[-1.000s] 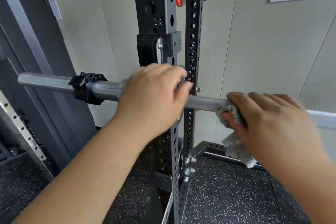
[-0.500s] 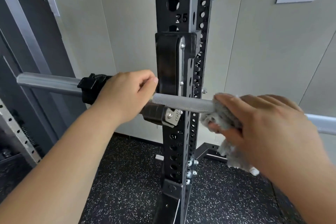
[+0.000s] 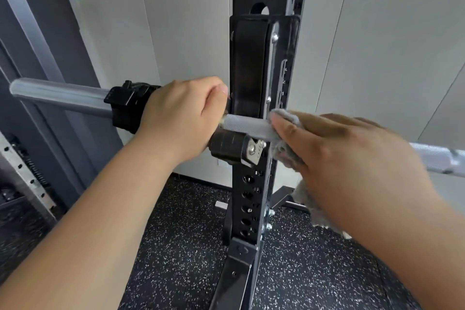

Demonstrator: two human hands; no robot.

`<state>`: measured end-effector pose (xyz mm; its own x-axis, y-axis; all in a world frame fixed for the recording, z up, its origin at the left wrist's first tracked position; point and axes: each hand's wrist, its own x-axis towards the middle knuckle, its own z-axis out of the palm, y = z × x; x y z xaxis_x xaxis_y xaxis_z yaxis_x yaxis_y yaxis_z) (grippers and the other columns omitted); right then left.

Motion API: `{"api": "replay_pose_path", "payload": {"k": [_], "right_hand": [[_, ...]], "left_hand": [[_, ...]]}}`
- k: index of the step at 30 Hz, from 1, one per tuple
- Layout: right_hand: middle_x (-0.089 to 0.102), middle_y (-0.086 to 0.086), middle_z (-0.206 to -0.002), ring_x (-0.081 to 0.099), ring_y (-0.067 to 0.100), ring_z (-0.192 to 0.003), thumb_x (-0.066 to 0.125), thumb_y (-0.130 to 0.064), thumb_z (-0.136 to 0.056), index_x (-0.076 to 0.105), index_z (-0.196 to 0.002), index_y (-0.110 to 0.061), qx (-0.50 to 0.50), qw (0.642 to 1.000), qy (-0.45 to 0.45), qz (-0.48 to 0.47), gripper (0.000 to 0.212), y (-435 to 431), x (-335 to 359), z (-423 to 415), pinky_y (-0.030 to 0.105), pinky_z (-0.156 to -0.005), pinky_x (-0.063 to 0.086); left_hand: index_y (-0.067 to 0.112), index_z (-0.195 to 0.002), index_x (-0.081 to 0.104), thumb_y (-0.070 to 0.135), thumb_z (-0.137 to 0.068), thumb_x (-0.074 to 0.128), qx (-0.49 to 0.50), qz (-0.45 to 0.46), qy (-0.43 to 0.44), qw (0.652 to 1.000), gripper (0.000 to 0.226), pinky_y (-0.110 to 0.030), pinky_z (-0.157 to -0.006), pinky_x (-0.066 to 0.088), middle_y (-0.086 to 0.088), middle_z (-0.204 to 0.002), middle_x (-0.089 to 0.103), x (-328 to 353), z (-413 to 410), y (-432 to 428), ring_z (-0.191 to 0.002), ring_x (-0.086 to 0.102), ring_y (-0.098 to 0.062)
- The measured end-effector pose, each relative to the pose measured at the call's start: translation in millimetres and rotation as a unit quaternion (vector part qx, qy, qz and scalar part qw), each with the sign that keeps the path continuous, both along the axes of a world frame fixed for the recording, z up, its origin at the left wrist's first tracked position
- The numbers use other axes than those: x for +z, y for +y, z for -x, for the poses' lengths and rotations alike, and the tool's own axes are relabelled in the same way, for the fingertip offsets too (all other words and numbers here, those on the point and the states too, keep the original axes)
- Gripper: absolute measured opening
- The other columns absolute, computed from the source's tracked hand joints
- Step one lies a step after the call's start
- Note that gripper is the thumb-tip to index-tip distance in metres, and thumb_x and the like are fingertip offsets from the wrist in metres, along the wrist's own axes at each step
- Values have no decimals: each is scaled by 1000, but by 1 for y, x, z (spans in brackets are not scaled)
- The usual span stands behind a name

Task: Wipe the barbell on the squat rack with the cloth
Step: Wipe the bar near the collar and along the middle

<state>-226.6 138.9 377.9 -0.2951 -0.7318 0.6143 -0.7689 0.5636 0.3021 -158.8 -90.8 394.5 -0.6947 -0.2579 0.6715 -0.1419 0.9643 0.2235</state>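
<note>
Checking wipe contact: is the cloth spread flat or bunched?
Bunched. The cloth is wadded round the barbell under the right hand, with a loose tail hanging below.

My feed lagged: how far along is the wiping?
Done: cannot tell; no wiped stretch stands out. In hand: the right hand holds a grey fluffy cloth on the knurled steel barbell beside the black rack upright; the left hand grips it. Left, probably: the bar's right run and smooth sleeve.
</note>
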Motion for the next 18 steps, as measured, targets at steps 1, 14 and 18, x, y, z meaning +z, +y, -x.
{"api": "replay_pose_path", "payload": {"k": [1,14,18], "right_hand": [[70,-2,-130,70,29,-90,85,-21,-74,55,-148,-21,12,1000,2,-14,79,-10,-4,0,43,-71,60],[50,-6,-93,53,19,-66,71,-37,-90,29,-153,-54,3,995,-65,-80,77,-19,10,3,31,-51,48],[56,-14,-105,60,17,-73,46,-52,-95,27,-147,-64,15,988,-120,-98,57,-4,20,-2,34,-55,57]], "left_hand": [[25,-91,64,40,-98,26,1,2,7,1000,42,-37,-61,29,2,-70,55,0,0,0,-72,48,-28],[24,-86,64,36,-97,30,-2,-1,40,999,38,-36,-60,31,3,-67,56,-3,1,1,-68,49,-26],[23,-86,66,36,-98,31,-2,-3,46,999,39,-36,-60,32,3,-64,54,-4,1,0,-66,51,-27]]}}
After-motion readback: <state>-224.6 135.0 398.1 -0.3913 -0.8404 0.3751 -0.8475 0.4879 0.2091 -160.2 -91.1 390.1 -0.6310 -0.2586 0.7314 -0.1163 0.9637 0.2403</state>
